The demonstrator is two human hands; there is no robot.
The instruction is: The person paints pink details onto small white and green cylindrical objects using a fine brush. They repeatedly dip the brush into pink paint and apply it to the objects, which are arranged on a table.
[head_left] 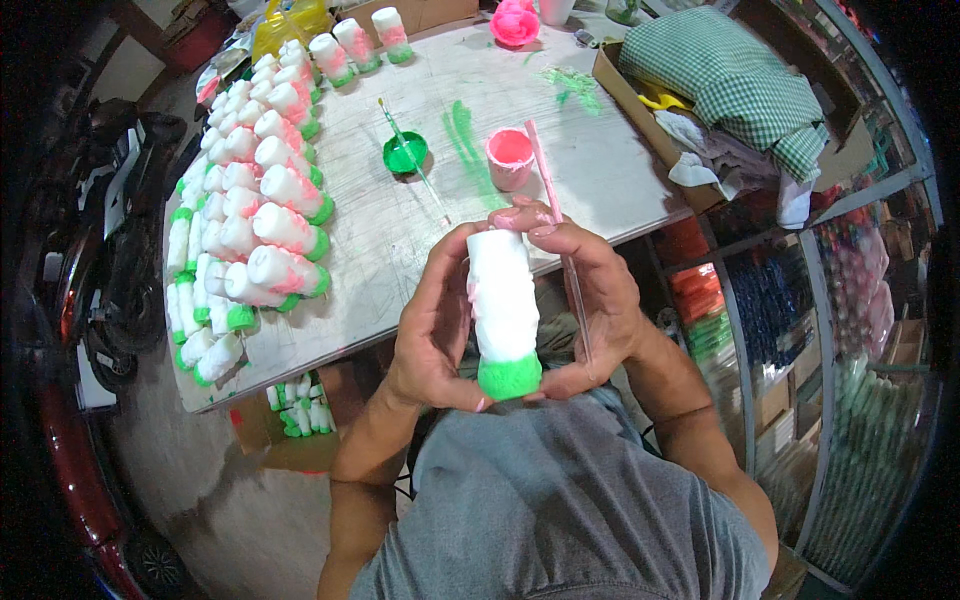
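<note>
Cylinder in both hands, brush alongside

Nearest, a white cylinder with a green base is held in front of the chest, green end toward the body. The left hand curls round its left side, thumb by the base. The right hand steadies the other side and grips a brush, its pink end pointing away.

The step looks like turning the cylinder for pink brushwork. To do it well, I would hold it by the base and top edge, keep fingertips off painted patches, and angle the brush clear of the white side.

Just beyond the hands stands the pink cup, handy for light loading. Farther left, a second brush lies across the green dish. Pink-and-green pieces crowd the table's left side.
</note>
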